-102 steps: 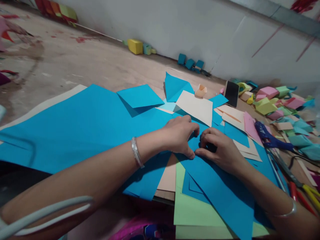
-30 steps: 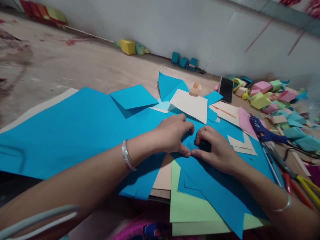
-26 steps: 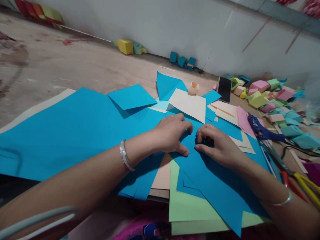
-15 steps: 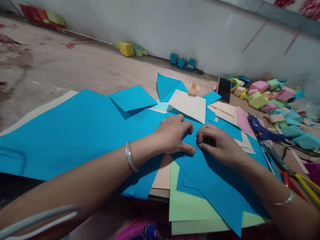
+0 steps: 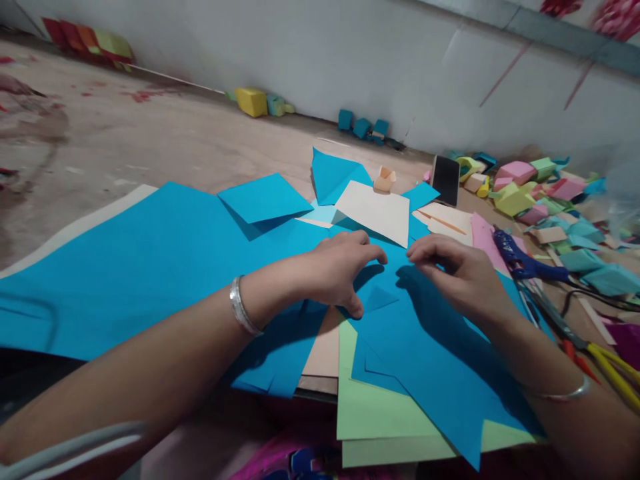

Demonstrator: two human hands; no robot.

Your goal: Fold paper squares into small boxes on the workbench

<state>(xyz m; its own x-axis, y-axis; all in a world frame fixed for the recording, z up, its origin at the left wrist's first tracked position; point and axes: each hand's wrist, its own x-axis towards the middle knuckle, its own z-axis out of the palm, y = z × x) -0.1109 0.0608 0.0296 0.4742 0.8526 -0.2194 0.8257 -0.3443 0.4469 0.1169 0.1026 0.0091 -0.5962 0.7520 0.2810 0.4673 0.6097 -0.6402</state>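
Fingers spread, my left hand is open over the blue paper, with nothing in it. My right hand is raised above the blue sheets to the right, its fingers curved and thumb apart, and I see nothing held. Between and below the hands, a small blue triangular piece of paper lies on the sheet. A cream card stands slightly bent just beyond my fingers. Under the blue pieces, light green sheets stick out toward me.
To the right are a blue glue gun, scissors and a black phone. Many folded paper shapes are heaped beyond. A small peach paper box stands behind the card. Small blue boxes line the wall.
My right hand has lifted away to the right and its fingers have opened. My left thumb has drawn back left. The small blue triangle between the hands now shows.
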